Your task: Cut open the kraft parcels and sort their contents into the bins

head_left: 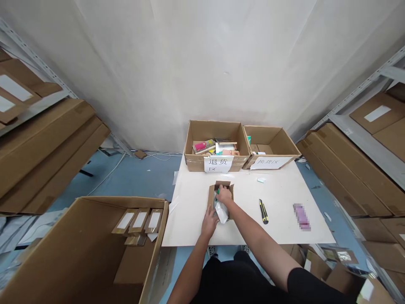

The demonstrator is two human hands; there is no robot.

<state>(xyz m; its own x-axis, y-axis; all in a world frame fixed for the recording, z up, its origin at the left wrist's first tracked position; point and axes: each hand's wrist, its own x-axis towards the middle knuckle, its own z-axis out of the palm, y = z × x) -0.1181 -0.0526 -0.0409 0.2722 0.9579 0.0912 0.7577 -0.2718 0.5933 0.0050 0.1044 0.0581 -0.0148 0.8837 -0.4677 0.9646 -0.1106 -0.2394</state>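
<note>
A small open cardboard box sits in the middle of the white table. My left hand rests against the box's near left side, fingers curled on its edge. My right hand reaches into the box from above, fingers closed round something with a bit of green showing. A white plastic bag or wrapper spills out of the box toward me, under my right wrist.
A yellow-black utility knife and a blurred purple item lie to the right. Two labelled cardboard boxes stand at the table's far edge. A big open carton is at the lower left. Shelves of cartons flank both sides.
</note>
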